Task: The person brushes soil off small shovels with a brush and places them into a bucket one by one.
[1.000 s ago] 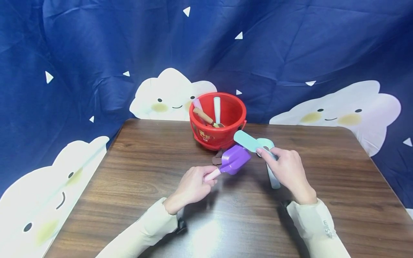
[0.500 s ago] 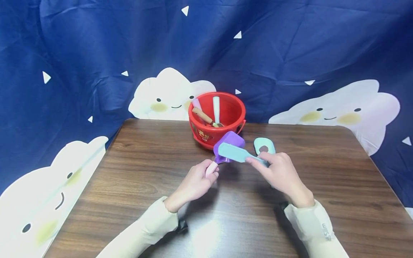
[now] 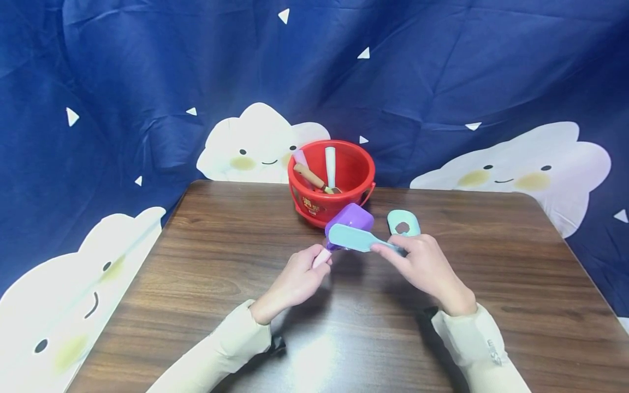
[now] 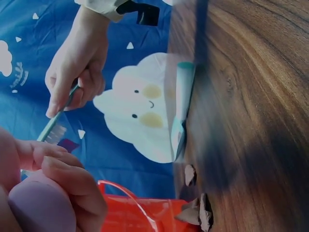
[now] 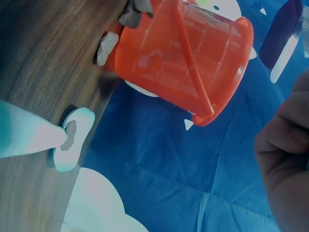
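In the head view my left hand grips the pale pink handle of a toy shovel with a purple blade, raised over the table. My right hand pinches the handle of a light-blue brush, its flat back covering part of the blade. White bristles show beneath it in the left wrist view; whether they touch the shovel I cannot tell. Behind my right hand a mint shovel lies on the table with a brown piece on its blade; its pale handle is hidden in the head view.
A red bucket stands at the table's back, holding several handled tools, among them a wooden handle and a pale one. Brown lumps lie by its base. A blue cloud-patterned cloth hangs behind the wooden table.
The purple shovel has swung to point away toward the bucket. My right hand has brought the brush left and down over its blade, with only slight movement in the last half second.
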{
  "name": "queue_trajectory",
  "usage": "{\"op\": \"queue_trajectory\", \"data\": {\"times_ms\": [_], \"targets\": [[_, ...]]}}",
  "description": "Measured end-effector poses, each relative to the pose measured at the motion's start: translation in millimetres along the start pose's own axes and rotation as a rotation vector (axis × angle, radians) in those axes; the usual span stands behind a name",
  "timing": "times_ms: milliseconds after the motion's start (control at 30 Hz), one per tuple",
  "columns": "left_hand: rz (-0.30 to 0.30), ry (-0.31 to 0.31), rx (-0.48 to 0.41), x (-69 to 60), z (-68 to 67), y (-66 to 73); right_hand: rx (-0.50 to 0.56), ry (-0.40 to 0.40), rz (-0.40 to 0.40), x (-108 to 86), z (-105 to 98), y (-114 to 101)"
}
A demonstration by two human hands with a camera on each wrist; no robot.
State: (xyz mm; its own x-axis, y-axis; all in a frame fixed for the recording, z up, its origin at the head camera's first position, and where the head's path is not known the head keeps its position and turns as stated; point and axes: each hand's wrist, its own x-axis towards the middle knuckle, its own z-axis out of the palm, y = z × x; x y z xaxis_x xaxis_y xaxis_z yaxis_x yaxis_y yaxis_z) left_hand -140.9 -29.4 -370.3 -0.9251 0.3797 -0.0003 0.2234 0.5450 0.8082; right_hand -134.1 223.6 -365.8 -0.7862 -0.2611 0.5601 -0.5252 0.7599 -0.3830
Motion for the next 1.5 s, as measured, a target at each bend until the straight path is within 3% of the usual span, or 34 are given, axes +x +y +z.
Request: {"op": "queue_trajectory", "data": {"times_ms": [200,400,833,1000,1133,1233,1367,1500], "targets": [[-0.03,0.011,-0.006,-1.7,-2.6,1.6,-0.017,0.079,-0.02,-0.5,1,10],[-0.046,0.009,0.011,-3.2,-5.5,1.6,-0.029,0.144,0.034,0.2,-2,18],[-0.004,0.013,0.037,-3.3,-9.8,-0.2,-0.135,0.17,0.107,2.3,-7,25],[0.044,0.028,0.031,-4.0,-15.4,6.7,-0.147,0.128,0.187,-1.1,-7,27],[0.03,0.071,0.021,0.3,-21.6,9.3,-0.125,0.081,0.232,-3.5,-6,28],[-0.048,0.061,-0.064,4.0,-27.9,10.2,-0.126,0.061,0.24,-4.0,-7,29],[-0.134,-0.001,-0.257,10.6,-41.3,16.2,-0.13,0.049,0.246,-4.5,-7,29],[-0.104,-0.036,-0.334,20.9,-56.8,22.1,-0.128,0.036,0.254,-4.9,-8,30]]}}
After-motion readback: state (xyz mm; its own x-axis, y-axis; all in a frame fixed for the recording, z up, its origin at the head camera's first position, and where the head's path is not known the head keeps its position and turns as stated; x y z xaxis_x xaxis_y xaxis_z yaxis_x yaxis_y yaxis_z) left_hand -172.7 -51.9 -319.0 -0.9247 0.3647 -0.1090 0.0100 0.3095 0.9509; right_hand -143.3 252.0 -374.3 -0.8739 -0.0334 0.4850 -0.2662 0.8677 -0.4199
